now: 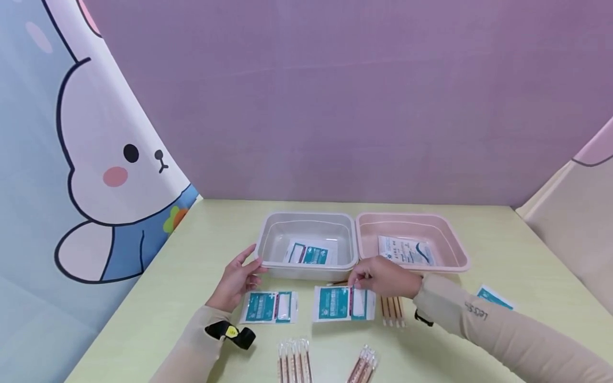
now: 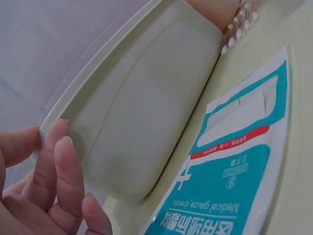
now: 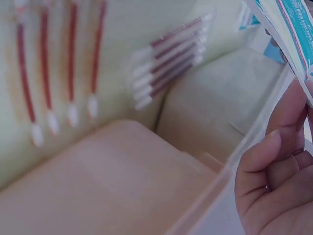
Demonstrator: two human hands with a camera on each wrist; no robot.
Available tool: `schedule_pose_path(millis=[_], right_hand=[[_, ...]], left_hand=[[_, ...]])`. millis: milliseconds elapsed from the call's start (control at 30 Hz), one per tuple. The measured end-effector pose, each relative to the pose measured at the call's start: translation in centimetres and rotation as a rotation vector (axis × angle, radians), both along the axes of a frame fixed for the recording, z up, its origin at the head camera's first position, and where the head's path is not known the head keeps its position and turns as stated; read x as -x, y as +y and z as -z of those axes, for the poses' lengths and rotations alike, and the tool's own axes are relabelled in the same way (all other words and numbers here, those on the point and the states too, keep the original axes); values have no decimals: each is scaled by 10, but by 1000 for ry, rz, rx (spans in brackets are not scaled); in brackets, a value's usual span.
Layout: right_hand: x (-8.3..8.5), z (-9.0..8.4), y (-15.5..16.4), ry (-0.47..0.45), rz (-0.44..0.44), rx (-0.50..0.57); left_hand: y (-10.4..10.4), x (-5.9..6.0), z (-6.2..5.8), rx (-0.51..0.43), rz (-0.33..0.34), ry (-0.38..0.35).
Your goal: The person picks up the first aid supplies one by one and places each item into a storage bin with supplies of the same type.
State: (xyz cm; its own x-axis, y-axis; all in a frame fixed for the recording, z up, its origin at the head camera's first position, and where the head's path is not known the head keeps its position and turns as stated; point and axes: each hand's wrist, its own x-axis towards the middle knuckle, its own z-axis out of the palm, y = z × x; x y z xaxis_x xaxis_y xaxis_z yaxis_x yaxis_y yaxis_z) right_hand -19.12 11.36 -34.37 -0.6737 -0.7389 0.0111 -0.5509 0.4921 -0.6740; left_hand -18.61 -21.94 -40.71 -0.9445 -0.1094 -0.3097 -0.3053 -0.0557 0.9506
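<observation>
My left hand [image 1: 250, 266] rests with straight fingers [image 2: 57, 161] against the front left corner of a grey tub [image 1: 271, 223] [image 2: 146, 107]. A teal gauze packet [image 1: 310, 253] lies inside that tub. My right hand [image 1: 358, 282] pinches the top edge of another teal gauze packet [image 1: 335, 303] [image 3: 288, 29], which lies on the table in front of the tub. In the right wrist view its fingers [image 3: 274, 166] curl under the lifted packet edge. A third gauze packet [image 1: 270, 307] [image 2: 234, 166] lies flat just below my left hand.
A pink tub [image 1: 445, 229] [image 3: 98, 181] holding a white packet [image 1: 406, 250] stands against the grey tub's right side. Packs of cotton swabs [image 1: 391, 310] [image 3: 49, 73] lie by my right wrist, with two more [image 1: 293, 361] near the front edge. Another teal packet [image 1: 495, 298] lies far right.
</observation>
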Motion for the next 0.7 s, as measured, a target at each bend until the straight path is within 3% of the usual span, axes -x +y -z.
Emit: schedule_pose_path(millis=[233, 500, 700], right_hand=[[11, -13, -6, -27, -3, 51], [21, -22, -12, -29, 9, 36], [25, -30, -15, 16, 4, 40]], left_hand=[[0, 2, 1, 5, -3, -1], [-1, 2, -1, -12, 23, 2], [-3, -1, -4, -68, 42, 2]])
